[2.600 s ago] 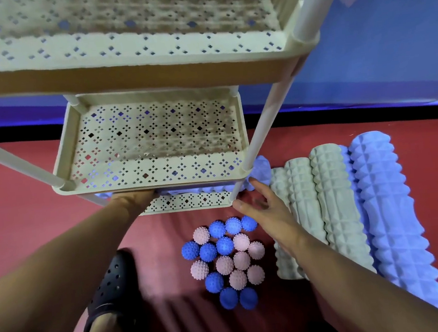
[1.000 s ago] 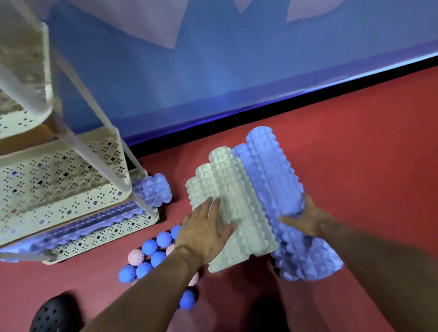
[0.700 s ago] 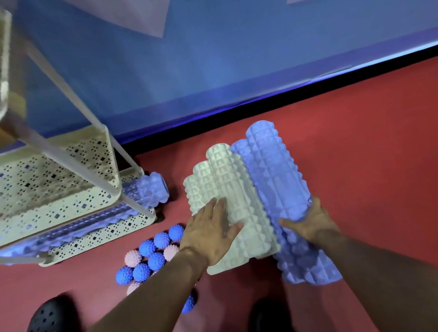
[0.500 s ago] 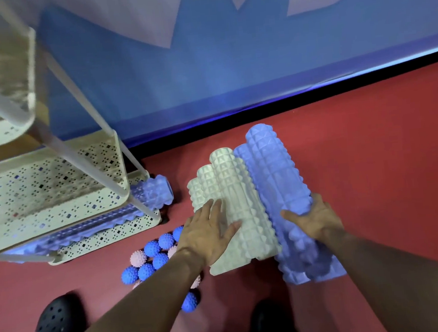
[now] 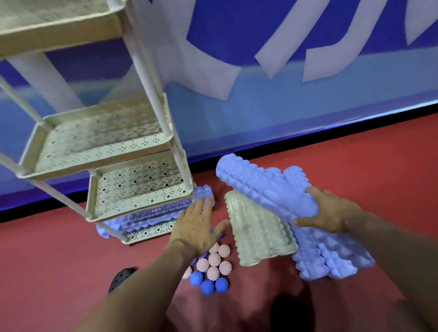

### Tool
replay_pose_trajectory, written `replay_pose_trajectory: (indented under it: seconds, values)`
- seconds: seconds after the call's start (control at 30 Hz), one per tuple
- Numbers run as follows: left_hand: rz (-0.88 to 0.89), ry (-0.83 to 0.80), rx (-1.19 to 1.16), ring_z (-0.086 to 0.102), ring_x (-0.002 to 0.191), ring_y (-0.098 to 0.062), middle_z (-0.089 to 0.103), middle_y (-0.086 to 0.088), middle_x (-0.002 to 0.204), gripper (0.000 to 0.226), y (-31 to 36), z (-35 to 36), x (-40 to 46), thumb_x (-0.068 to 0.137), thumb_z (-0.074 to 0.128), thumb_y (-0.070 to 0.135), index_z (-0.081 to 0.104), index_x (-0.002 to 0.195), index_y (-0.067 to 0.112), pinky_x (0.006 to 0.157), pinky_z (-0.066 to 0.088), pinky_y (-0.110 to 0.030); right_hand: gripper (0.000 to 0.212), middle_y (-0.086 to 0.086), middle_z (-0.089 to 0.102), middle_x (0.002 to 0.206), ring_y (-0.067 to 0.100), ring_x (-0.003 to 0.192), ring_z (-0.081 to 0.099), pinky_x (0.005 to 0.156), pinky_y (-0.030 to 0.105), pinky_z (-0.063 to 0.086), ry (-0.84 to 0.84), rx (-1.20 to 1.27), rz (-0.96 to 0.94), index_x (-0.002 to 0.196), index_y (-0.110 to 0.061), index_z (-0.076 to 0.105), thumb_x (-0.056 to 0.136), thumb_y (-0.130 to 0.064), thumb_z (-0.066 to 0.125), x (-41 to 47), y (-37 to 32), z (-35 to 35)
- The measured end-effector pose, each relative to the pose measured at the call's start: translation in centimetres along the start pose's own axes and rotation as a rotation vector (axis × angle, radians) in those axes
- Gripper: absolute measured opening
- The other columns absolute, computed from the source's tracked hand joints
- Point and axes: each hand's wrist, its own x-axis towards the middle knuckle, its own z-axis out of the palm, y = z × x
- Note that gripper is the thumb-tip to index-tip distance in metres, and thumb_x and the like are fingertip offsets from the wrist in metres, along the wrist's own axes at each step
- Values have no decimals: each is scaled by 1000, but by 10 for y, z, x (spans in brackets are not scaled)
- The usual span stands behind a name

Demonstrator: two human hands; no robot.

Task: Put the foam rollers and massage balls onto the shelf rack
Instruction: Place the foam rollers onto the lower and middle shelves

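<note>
My right hand [image 5: 326, 213] grips one end of a blue foam roller [image 5: 262, 184], lifted and slanting up to the left above the others. Under it on the red floor lie cream foam rollers [image 5: 259, 231] and more blue rollers [image 5: 330, 254]. My left hand [image 5: 195, 225] hovers open, fingers spread, between the rack and the cream rollers, holding nothing. Below it sits a cluster of spiky pink massage balls [image 5: 215, 260] and blue massage balls [image 5: 207, 283]. The cream shelf rack [image 5: 99, 156] stands at left; a blue roller [image 5: 158, 214] lies on its bottom tier.
A blue wall with white shapes [image 5: 296, 64] runs behind, ending in a black strip at the floor. A black perforated shoe [image 5: 121, 278] shows beside my left forearm. Red floor [image 5: 386, 165] stretches to the right of the rollers.
My right hand has lifted a blue roller off the pile and swung it leftward. My left hand left the cream rollers and moved towards the rack. The view tilted up, showing more tiers.
</note>
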Motion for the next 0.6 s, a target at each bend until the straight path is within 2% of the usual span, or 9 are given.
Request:
replay_pose_trajectory:
  seconds: [0.13,0.23,0.3,0.4,0.47,0.53,0.6]
  values:
    - [-42,27,16,17,151,-25,8,-2,167,85,-31,-18,-53,95,23,72,3,160,21,121,18,-43,90,-5,57,116,19,99,53,83,29,39,-63,-45,-91,138,-19,42,72,-71,75,-38,-41,-4]
    - [-103,42,12,18,152,-26,9,-4,167,86,-52,-22,-89,94,20,73,4,160,21,121,19,-45,91,-7,57,114,16,102,53,85,26,39,-119,-63,-110,142,-17,40,75,-69,74,-62,-71,3]
    - [-140,51,-5,19,151,-26,10,-6,167,87,-65,-21,-110,94,20,74,6,160,20,121,20,-45,92,-6,61,120,18,106,58,91,28,43,-150,-89,-104,140,-19,44,72,-73,73,-72,-92,11]
    - [-174,34,-10,17,152,-27,10,-7,167,87,-81,-18,-136,94,21,74,10,160,18,122,18,-45,90,-10,65,116,14,102,62,95,30,48,-216,-89,-133,134,-21,50,67,-77,72,-80,-125,24]
    - [-199,21,-19,15,152,-26,9,-6,167,87,-93,-12,-148,93,19,75,10,159,19,122,19,-45,96,-11,68,114,13,100,65,96,35,51,-251,-82,-141,130,-23,53,58,-85,70,-76,-140,38]
    - [-221,10,-28,14,153,-26,9,-6,167,87,-103,-6,-151,92,18,75,11,159,19,121,20,-45,113,-12,71,105,12,95,69,91,38,55,-266,-57,-144,126,-23,59,42,-99,65,-53,-139,60]
    - [-239,-2,-44,15,153,-26,11,-6,167,87,-112,0,-149,93,20,75,10,159,19,120,21,-46,118,-11,72,104,12,96,69,90,38,56,-302,-22,-152,128,-24,59,39,-101,63,-33,-143,81]
